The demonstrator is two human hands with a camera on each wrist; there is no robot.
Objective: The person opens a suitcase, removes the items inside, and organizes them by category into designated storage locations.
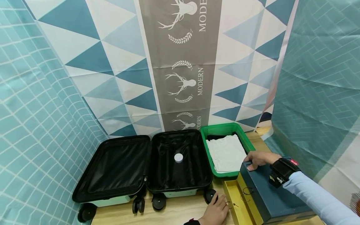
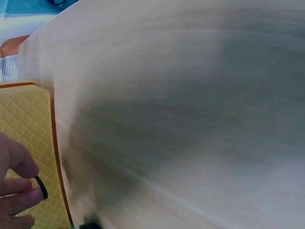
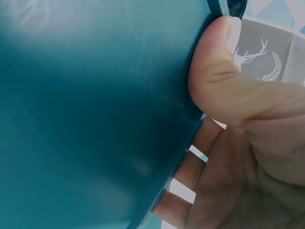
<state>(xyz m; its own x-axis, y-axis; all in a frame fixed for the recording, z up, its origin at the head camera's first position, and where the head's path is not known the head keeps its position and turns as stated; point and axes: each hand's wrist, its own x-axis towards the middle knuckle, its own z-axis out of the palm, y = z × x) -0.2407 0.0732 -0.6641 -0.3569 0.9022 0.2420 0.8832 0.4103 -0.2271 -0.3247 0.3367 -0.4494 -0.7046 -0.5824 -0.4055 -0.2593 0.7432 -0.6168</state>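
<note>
In the head view my right hand [image 1: 260,160] grips the far edge of a dark blue box [image 1: 281,187] with a yellow inside. The right wrist view shows the thumb [image 3: 217,71] on its smooth blue face and the fingers behind the edge. My left hand [image 1: 215,210] is low, beside the yellow compartment [image 1: 244,207]. In the left wrist view its thumb and fingers pinch a small black loop [image 2: 42,187] with a gold glint, over a quilted yellow surface [image 2: 40,129]. Thin dark loops [image 1: 248,191] show against the box's yellow inside.
An opened black-lined suitcase [image 1: 112,170] lies left of the hands; a round white container [image 1: 178,158] sits in its right half. Behind the box stands a green basket [image 1: 206,153] with folded white cloth [image 1: 226,153]. Patterned curtains [image 1: 185,62] surround the wooden table [image 1: 168,215].
</note>
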